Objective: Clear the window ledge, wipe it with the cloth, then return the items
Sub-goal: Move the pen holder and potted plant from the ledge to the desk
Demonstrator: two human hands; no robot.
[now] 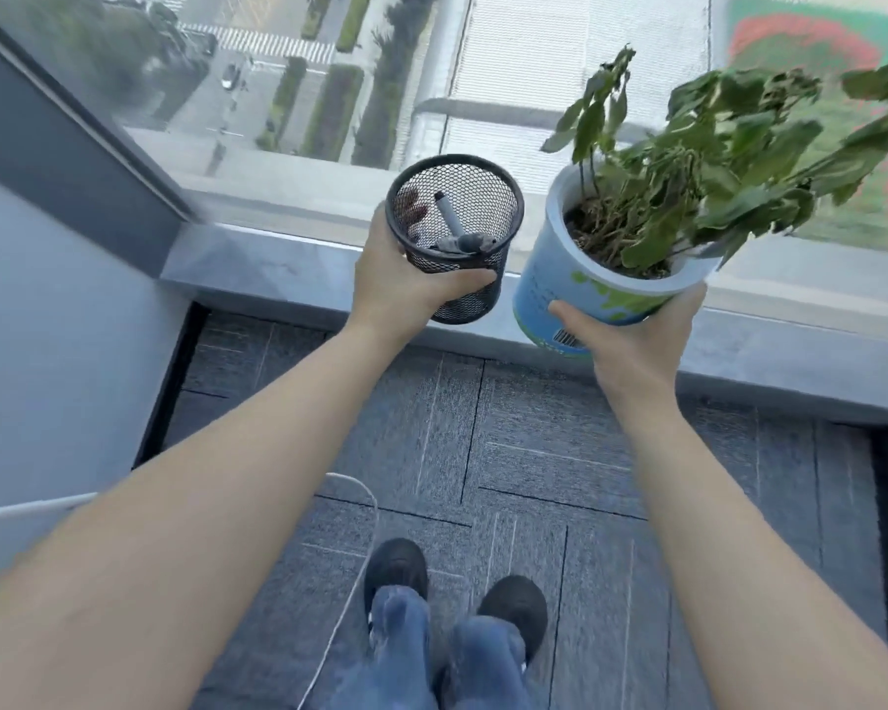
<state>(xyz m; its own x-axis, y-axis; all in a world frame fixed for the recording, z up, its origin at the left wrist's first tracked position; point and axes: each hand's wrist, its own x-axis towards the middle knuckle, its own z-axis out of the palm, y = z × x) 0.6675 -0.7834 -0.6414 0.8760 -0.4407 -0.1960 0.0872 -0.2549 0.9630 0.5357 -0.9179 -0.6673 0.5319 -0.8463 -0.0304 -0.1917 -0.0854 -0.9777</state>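
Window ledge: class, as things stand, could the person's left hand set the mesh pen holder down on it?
Probably yes. The left hand holds the mesh pen holder right over the window ledge, whose visible stretch below looks bare, with nothing between them.

Centre frame: pen holder (455, 238) in left hand (401, 284), pen (448, 217) inside; plant pot (601, 284) to its right in right hand (636, 345); ledge (278, 263) behind both.

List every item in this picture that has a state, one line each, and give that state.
Mesh pen cup: lifted off the ledge, gripped by the left hand, pens inside.
Potted plant: held tilted in the right hand, leaves drooping.
Window ledge: visible part bare.
White cord: lying on the carpet.
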